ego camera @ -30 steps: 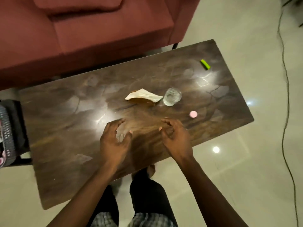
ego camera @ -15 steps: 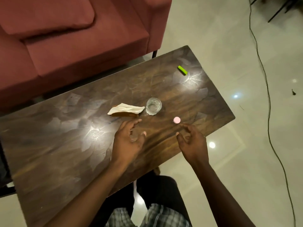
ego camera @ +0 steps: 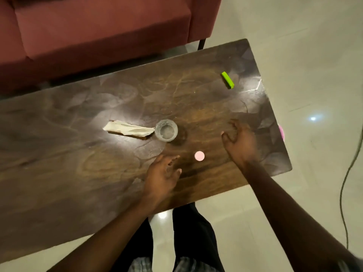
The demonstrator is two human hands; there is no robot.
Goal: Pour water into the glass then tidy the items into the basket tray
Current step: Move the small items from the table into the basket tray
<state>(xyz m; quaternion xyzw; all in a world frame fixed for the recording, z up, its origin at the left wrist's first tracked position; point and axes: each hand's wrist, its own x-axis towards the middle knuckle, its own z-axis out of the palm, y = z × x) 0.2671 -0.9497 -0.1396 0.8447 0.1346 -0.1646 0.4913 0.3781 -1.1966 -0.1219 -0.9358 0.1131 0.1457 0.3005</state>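
Note:
A clear glass (ego camera: 166,130) stands upright near the middle of the dark wooden table (ego camera: 78,154). A folded white napkin (ego camera: 128,129) lies just left of it, touching or nearly touching it. A small pink round cap (ego camera: 199,155) lies in front of the glass, between my hands. A green lighter-like stick (ego camera: 227,80) lies at the far right. My left hand (ego camera: 163,178) hovers left of the cap with loosely curled fingers, holding nothing. My right hand (ego camera: 240,143) hovers right of the cap, fingers loosely curled and holding nothing. No bottle or basket tray is in view.
A red sofa (ego camera: 98,30) stands behind the table. Something pink (ego camera: 282,131) peeks out past the table's right edge. A cable (ego camera: 349,173) runs across the pale tiled floor on the right. My legs are below the table's near edge.
The view has swung so the table sits further left. My right hand has moved forward and right, past the pink cap. My left hand now lies nearer the cap.

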